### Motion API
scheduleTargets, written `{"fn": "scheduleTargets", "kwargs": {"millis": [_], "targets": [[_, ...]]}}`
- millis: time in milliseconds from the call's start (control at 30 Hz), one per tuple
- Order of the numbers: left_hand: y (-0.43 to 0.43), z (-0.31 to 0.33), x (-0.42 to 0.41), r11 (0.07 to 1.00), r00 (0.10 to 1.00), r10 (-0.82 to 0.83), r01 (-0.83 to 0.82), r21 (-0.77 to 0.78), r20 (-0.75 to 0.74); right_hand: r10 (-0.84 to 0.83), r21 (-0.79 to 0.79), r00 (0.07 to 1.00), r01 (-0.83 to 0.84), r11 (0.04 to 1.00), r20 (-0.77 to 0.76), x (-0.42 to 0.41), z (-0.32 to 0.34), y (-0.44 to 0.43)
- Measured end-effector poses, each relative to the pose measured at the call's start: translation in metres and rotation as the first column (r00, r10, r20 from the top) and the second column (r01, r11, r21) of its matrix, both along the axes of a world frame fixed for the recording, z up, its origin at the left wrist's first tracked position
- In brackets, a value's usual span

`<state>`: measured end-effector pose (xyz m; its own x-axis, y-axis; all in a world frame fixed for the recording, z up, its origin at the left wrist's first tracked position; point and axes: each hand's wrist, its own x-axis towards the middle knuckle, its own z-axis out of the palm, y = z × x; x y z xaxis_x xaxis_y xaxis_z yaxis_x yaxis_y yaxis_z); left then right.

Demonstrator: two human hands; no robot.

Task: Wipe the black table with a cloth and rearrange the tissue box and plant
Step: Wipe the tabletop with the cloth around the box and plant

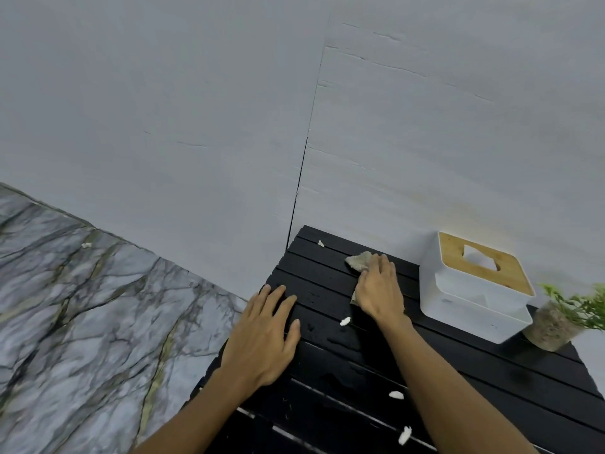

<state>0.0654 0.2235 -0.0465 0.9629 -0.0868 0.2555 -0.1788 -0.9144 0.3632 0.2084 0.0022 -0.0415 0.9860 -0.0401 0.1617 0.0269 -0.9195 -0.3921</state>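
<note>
Pressing cloth [359,261] onto black slatted table [491,385], right hand [379,291]; left hand [262,335] flat; grey wall [196,93] behind.

A home corner: marble floor [82,306], tissue box [458,290], potted plant [576,306].

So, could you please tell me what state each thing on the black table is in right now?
black table: wet spots, white scraps lying on it
cloth: crumpled, pressed under the right hand
left hand: flat on the table's left edge
tissue box: upright, wooden lid on
plant: upright beside the tissue box
</note>
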Motion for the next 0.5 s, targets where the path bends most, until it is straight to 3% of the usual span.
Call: {"fn": "scheduleTargets", "kwargs": {"millis": [100,233,300,400,500], "targets": [[0.000,0.000,0.000,1.000,1.000,-0.001,0.001,0.014,0.002,0.184,0.031,0.983,-0.184,0.982,0.011,0.019,0.003,0.013],[0.001,0.002,-0.002,1.000,1.000,0.003,-0.003,0.020,0.011,0.510,0.057,0.860,-0.510,0.858,0.012,0.010,0.006,0.017],[0.001,0.003,-0.002,1.000,1.000,0.001,-0.001,0.030,0.007,0.583,0.082,0.810,-0.586,0.806,0.061,0.001,0.004,0.006],[0.000,0.005,-0.001,1.000,1.000,0.000,0.000,0.031,0.001,0.403,0.211,0.898,-0.434,0.876,0.178,0.007,-0.001,-0.013],[-0.002,0.005,-0.003,1.000,1.000,0.004,-0.004,0.021,-0.011,0.059,0.191,0.985,-0.089,0.978,0.159,0.034,-0.005,-0.015]]}}
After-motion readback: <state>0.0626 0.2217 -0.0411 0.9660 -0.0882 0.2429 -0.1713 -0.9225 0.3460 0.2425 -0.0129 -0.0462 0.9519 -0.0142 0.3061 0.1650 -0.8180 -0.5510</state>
